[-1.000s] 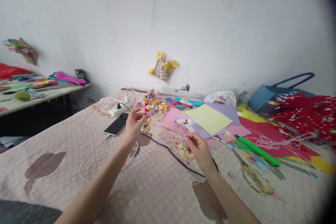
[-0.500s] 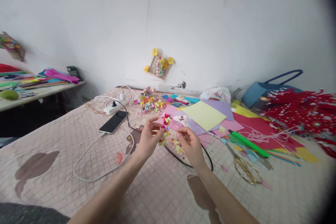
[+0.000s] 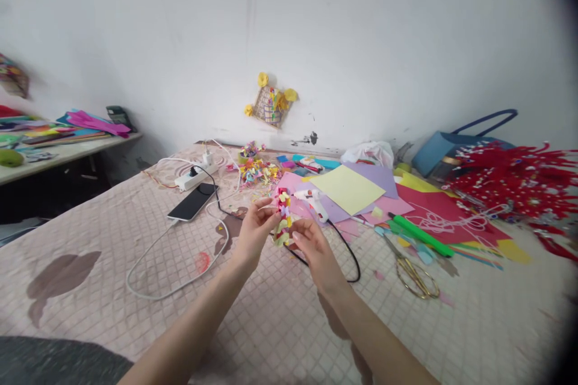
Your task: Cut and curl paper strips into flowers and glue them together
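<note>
My left hand (image 3: 255, 230) pinches a small strip of paper flowers (image 3: 283, 210) in pink, yellow, lilac and pale green. Close by on its lower right side, my right hand (image 3: 311, 246) has its thumb and fingers drawn together at the flowers' edge; whether anything lies between them is too small to tell. Just behind my right hand, a white glue gun (image 3: 313, 201) rests on pink and purple paper, its black cord looping round to the right. Small loose paper flowers (image 3: 257, 173) lie heaped farther back.
Left of my hands are a phone (image 3: 193, 201), a white cable and a power strip (image 3: 194, 177). On the right lie coloured sheets (image 3: 347, 189), a green tool (image 3: 419, 236), gold-handled scissors (image 3: 416, 277), red beaded stems (image 3: 515, 186) and a blue bag (image 3: 442, 153).
My right hand has moved left and in against the flowers. The glue gun and its cord show more fully. The whole view has shifted slightly.
</note>
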`<action>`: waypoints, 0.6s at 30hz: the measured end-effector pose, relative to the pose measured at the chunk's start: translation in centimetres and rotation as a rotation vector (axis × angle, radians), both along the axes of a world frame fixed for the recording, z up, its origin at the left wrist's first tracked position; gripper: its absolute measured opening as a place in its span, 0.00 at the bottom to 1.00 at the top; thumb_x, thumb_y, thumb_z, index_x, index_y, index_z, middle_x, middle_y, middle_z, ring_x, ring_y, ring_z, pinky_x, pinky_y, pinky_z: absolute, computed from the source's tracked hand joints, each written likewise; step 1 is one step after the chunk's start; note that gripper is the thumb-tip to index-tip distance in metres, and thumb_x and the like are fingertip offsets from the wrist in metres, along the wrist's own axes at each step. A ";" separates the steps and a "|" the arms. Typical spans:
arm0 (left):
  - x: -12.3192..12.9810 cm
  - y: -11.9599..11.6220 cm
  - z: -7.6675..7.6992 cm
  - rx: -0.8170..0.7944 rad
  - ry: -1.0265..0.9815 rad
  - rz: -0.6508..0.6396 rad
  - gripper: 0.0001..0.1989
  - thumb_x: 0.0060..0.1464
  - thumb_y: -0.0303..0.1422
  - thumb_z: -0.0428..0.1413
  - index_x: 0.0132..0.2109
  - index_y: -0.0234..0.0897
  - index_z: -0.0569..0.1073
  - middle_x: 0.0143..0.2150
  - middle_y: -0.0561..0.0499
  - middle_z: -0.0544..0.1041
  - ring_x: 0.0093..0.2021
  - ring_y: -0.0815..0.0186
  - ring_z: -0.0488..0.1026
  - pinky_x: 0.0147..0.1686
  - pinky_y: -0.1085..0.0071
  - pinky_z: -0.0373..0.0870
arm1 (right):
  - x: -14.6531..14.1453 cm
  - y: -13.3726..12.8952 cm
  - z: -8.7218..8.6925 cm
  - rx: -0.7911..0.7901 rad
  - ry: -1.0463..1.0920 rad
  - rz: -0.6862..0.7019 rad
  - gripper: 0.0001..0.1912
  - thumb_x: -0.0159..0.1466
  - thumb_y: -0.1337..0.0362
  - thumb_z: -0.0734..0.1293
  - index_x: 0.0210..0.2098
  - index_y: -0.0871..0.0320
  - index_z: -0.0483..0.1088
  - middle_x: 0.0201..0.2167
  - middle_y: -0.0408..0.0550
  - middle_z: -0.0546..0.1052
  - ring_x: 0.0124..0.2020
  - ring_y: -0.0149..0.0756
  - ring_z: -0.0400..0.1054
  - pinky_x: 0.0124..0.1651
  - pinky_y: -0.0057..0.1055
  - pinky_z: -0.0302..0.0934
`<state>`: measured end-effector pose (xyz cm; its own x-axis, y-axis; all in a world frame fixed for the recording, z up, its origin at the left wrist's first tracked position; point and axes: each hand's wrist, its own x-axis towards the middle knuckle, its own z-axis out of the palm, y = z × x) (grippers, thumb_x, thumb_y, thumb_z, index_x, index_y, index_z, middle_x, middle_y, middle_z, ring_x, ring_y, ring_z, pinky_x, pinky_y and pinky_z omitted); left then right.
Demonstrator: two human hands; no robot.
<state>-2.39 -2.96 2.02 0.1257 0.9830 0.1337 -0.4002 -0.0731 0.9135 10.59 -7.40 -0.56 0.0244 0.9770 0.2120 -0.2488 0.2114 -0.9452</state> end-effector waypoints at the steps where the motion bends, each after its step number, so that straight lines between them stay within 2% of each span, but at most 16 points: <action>1: 0.1 0.0 0.0 -0.005 -0.008 0.002 0.23 0.45 0.32 0.62 0.48 0.34 0.65 0.33 0.53 0.72 0.30 0.72 0.69 0.31 0.75 0.63 | -0.1 -0.1 -0.1 -0.015 0.025 0.015 0.09 0.59 0.60 0.66 0.39 0.54 0.65 0.38 0.44 0.72 0.40 0.34 0.66 0.39 0.29 0.60; 5: 0.3 -0.2 -0.1 0.005 -0.027 0.010 0.23 0.45 0.31 0.62 0.49 0.35 0.65 0.33 0.53 0.73 0.31 0.72 0.69 0.32 0.75 0.64 | -0.5 -0.3 -0.2 -0.071 0.114 0.044 0.08 0.59 0.60 0.66 0.39 0.54 0.66 0.38 0.44 0.73 0.38 0.33 0.66 0.38 0.29 0.60; 10: 0.6 -0.5 -0.2 0.026 -0.030 0.013 0.22 0.47 0.31 0.61 0.49 0.35 0.64 0.33 0.53 0.72 0.31 0.72 0.69 0.31 0.75 0.64 | -0.7 -0.2 -0.3 -0.156 0.240 0.065 0.13 0.56 0.62 0.68 0.41 0.53 0.66 0.39 0.44 0.73 0.40 0.34 0.67 0.39 0.30 0.61; 18: 1.1 -1.4 -0.2 0.132 0.106 0.067 0.20 0.49 0.32 0.59 0.49 0.37 0.64 0.35 0.52 0.71 0.34 0.70 0.69 0.32 0.75 0.65 | -1.0 -0.1 -0.1 -0.163 0.338 0.110 0.12 0.54 0.65 0.69 0.38 0.53 0.68 0.33 0.40 0.73 0.34 0.31 0.66 0.36 0.28 0.62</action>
<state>-1.24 -4.31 1.80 0.0807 0.9644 0.2520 -0.2919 -0.2188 0.9311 9.55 -7.47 -0.67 -0.0406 0.9978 0.0519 -0.5646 0.0199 -0.8252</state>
